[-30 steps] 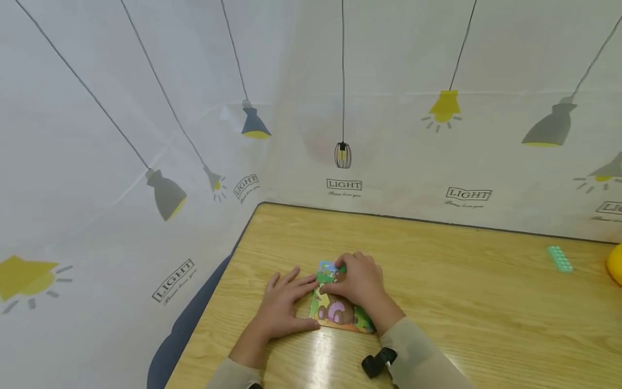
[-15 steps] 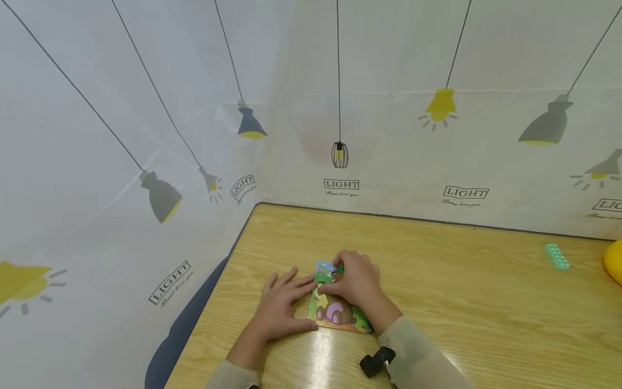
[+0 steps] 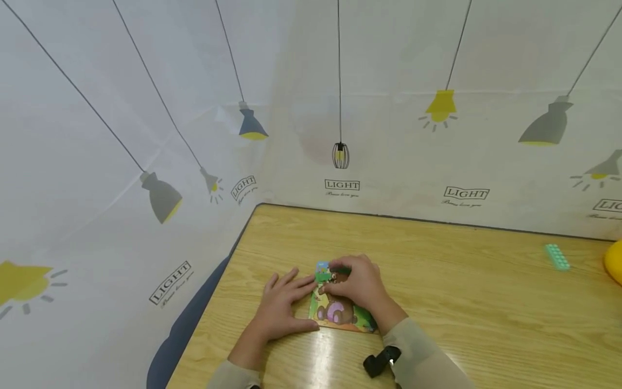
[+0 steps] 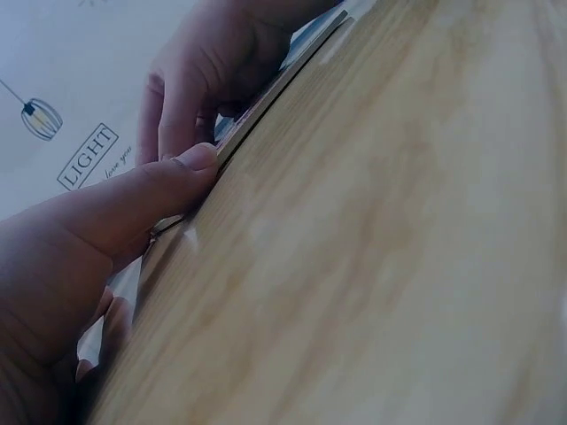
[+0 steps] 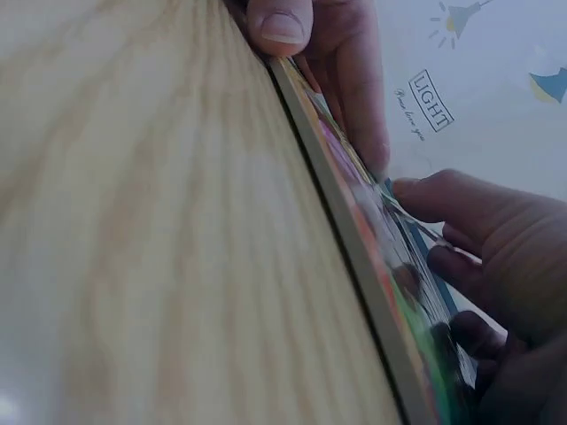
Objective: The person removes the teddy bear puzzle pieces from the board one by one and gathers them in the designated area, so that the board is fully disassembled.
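A thin picture board [image 3: 335, 320], which looks like a jigsaw puzzle with a brown bear on it, lies flat on the wooden table. My left hand [image 3: 282, 308] rests at its left side, fingers spread and straight, with the thumb at the near left corner. Over the board's upper part, my right hand [image 3: 362, 283] bends thumb and fingers toward each other. The right wrist view shows a thin puzzle piece [image 5: 415, 220] tilted up from the board between these fingertips. My right hand hides the board's upper right part in the head view.
A mint-green studded block [image 3: 556, 257] lies far to the right on the table [image 3: 461, 286]. Beside it, a yellow rounded object [image 3: 614, 262] is cut off by the frame edge. A white wall covering [image 3: 389, 162] with printed lamps stands behind the table's back edge.
My right hand has shifted slightly toward me and its index finger has moved a little left over the board. My left hand and the board stay put.
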{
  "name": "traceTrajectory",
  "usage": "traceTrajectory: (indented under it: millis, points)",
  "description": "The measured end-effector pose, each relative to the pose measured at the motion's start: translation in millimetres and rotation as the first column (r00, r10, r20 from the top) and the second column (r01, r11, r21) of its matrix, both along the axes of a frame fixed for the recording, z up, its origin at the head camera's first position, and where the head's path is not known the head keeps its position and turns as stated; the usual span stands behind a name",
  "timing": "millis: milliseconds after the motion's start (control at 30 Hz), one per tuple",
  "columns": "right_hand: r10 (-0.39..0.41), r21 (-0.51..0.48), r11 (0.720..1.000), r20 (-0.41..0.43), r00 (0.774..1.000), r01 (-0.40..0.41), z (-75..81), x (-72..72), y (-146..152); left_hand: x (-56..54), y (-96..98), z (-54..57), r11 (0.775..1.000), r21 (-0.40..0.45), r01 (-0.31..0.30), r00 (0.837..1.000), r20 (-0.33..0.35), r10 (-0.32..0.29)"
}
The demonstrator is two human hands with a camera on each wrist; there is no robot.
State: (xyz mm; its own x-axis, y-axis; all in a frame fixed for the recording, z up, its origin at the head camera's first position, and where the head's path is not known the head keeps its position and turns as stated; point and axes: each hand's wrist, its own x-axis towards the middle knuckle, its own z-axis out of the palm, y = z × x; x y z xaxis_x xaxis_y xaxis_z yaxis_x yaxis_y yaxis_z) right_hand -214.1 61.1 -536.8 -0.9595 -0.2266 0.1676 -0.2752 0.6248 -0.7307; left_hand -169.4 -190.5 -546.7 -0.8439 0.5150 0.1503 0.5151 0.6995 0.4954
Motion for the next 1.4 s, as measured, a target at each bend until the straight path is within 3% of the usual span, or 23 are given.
traceTrajectory:
  millis: [167, 400, 567, 800, 1067, 1167, 1400]
  points:
    - [0.038, -0.078, 0.996, -0.011, 0.999, -0.039, -4.5, 0.0, 8, -2.7, 1.8, 0.5, 1.0, -0.013, -0.005, 1.0, -0.014, 0.005]
    - [-0.008, -0.085, 0.996, 0.0, 1.0, 0.008, -6.5, 5.4, 11, -2.7, 2.7, -1.3, 1.0, -0.004, 0.0, 1.0, -0.003, 0.0]
    - [-0.027, -0.125, 0.992, -0.095, 0.995, 0.015, -8.5, 11.3, 13, -0.6, 3.7, -2.0, 1.0, 0.004, -0.007, 1.0, 0.003, 0.007]
    - [-0.021, -0.131, 0.991, -0.302, 0.953, -0.019, -11.0, 19.2, 18, 0.3, 3.7, -4.9, 1.0, 0.02, -0.004, 1.0, -0.014, 0.004]
    - [0.022, -0.024, 0.999, -0.487, 0.873, -0.039, -15.8, 22.3, 50, 0.3, 3.4, -5.4, 1.0, 0.01, 0.016, 0.999, -0.044, -0.016]
    - [0.008, -0.018, 1.0, -0.503, 0.864, -0.019, -17.6, 24.4, 71, 0.2, 5.1, -4.9, 1.0, 0.006, -0.001, 0.998, -0.057, 0.002]
    - [-0.081, -0.037, 0.997, -0.472, 0.878, 0.072, -21.2, 32.6, 118, 1.8, 8.0, -4.0, 0.999, -0.033, -0.04, 0.999, -0.035, 0.039]
